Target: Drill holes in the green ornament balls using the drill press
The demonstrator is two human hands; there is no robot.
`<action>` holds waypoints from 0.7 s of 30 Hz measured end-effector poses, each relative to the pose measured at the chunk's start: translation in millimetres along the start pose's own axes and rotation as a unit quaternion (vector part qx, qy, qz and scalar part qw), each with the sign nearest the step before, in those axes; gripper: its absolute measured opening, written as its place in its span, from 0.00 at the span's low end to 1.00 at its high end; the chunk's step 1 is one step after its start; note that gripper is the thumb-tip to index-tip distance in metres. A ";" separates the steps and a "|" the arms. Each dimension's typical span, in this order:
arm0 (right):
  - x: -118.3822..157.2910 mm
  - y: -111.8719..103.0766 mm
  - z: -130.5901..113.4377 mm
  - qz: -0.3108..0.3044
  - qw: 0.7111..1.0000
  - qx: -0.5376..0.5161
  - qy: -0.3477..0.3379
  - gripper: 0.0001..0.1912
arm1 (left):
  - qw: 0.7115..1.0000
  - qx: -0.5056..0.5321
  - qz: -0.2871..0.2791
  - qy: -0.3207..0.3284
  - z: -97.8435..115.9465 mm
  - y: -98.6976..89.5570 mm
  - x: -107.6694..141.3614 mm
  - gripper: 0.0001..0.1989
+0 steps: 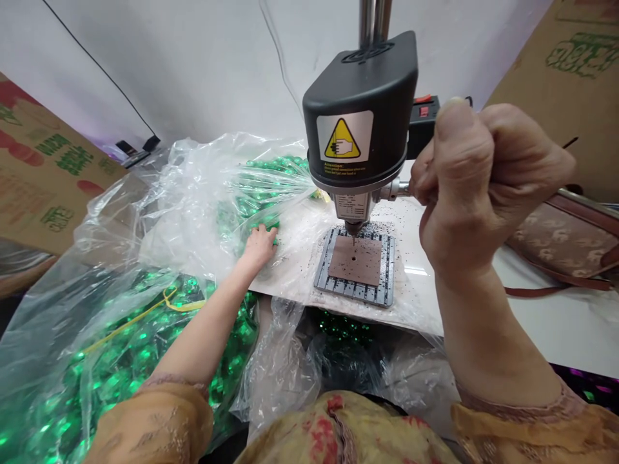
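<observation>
A black drill press (360,116) with a yellow warning label stands over a slotted grey base plate (387,274). On that plate lies a brown square board (343,261) with a dark hole, below the drill tip. My right hand (471,174) is closed in a fist at the right end of the press's side lever; the grip itself is hidden. To the left, my left hand (261,246) reaches into the opening of a clear plastic bag (193,212), its fingers curled at shiny green balls (285,169). What those fingers hold is partly hidden.
A large bag of green balls (140,348) fills the lower left. Cardboard boxes (43,167) stand at both sides. A patterned bag with a brown strap (565,238) lies at right. Dark shavings surround the base plate. More plastic hangs at the table's front edge.
</observation>
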State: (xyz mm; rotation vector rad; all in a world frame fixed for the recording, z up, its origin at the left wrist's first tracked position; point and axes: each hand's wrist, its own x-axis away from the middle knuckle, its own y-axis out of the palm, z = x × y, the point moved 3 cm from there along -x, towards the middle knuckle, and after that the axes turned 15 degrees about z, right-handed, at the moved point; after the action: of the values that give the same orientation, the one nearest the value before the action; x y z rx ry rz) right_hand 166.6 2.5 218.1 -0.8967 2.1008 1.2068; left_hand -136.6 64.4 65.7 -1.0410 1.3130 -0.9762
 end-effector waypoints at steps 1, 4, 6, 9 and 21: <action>0.3 -0.3 0.2 -0.001 1.000 0.002 -0.001 0.24 | 0.996 0.082 0.023 -0.002 5.4 -5.1 0.8 0.18; 1.3 -0.7 0.5 -0.005 1.000 0.006 -0.004 0.24 | 0.900 0.431 0.034 -0.054 32.2 -14.7 8.9 0.23; 1.7 -0.9 0.6 -0.004 1.000 0.007 -0.010 0.23 | 0.774 0.623 -0.022 -0.112 56.7 -12.2 16.9 0.24; 1.7 -1.1 0.1 -0.005 1.000 0.017 -0.013 0.24 | 0.633 0.748 -0.092 -0.178 88.5 -1.3 26.7 0.24; 2.2 -2.1 -3.0 -0.021 0.999 0.044 0.003 0.26 | 0.741 0.661 -0.085 -0.081 104.8 13.7 44.7 0.27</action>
State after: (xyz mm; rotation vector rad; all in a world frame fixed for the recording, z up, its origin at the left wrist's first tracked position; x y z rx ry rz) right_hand 166.4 -1.5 216.8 -0.9010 2.1129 1.0822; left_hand -30.8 28.8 39.1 -0.0776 0.1222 -1.5216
